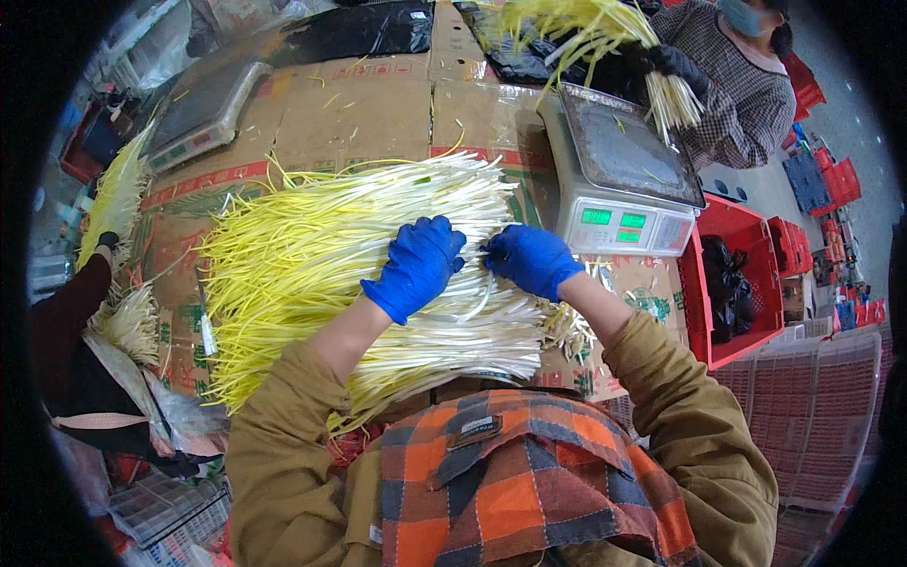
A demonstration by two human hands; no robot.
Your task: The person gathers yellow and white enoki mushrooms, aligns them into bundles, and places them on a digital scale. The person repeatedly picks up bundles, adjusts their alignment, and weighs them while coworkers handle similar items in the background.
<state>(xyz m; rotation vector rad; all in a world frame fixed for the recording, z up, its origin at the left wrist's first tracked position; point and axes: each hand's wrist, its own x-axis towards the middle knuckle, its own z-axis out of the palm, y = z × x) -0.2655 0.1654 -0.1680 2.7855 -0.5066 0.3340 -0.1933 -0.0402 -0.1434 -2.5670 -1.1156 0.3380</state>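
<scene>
A broad pile of yellow blanched chives (305,262) lies before me, leaf tips to the left and white stem ends to the right. My left hand (418,266), in a blue glove, rests on the white stems with its fingers curled; whether it grips any is hidden. Just right of it, my right hand (531,259), also blue-gloved, has its fingertips pinched together at the stem ends. One pale chive stalk (487,294) curves down from those fingertips. Trimmed stem scraps (570,329) lie below my right wrist.
A digital scale (623,184) with lit green displays stands at the right; another scale (202,113) is back left. Flattened cardboard (354,113) covers the table. A red crate (762,298) holds a black bag. One co-worker's gloved hand (680,71) grips chives; another person's hand (108,239) touches more.
</scene>
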